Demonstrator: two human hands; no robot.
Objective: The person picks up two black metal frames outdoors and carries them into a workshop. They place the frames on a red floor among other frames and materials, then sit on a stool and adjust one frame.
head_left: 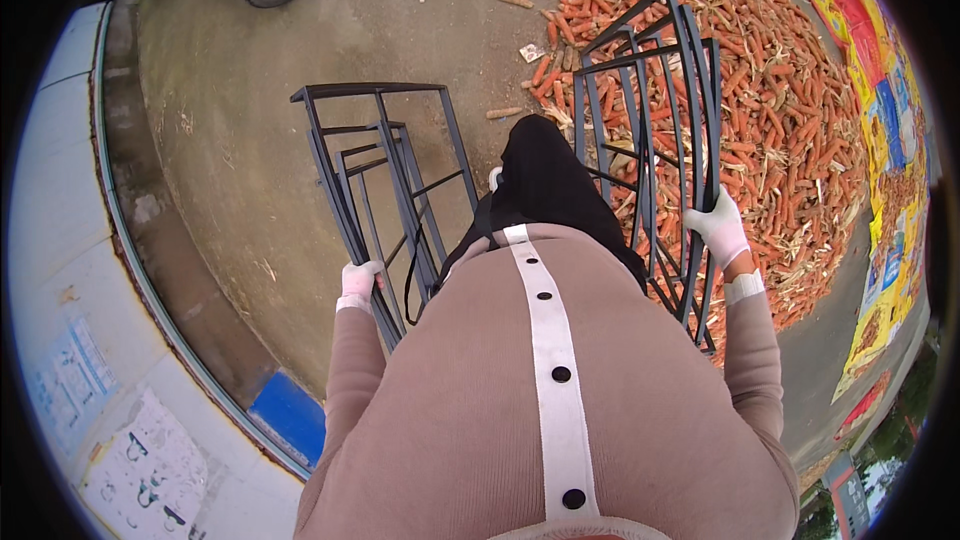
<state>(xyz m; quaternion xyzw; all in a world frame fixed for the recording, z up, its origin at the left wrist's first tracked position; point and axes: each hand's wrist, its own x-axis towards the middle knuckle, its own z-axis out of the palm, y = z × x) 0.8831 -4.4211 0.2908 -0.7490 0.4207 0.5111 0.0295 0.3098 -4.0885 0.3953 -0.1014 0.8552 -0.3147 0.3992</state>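
At my left side, my gloved left hand [358, 281] grips a black metal frame [404, 185]; near orange corncobs [780, 140], my right hand [722, 228] clasps a second frame [712, 130].

Left frame [402, 170] slants, dark and barred; right frame [697, 130] matches.

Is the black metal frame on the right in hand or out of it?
In hand: the white-gloved right hand is closed around the black metal frame at its outer side.

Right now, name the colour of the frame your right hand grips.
The frame is dark grey, near black; best in the head view.
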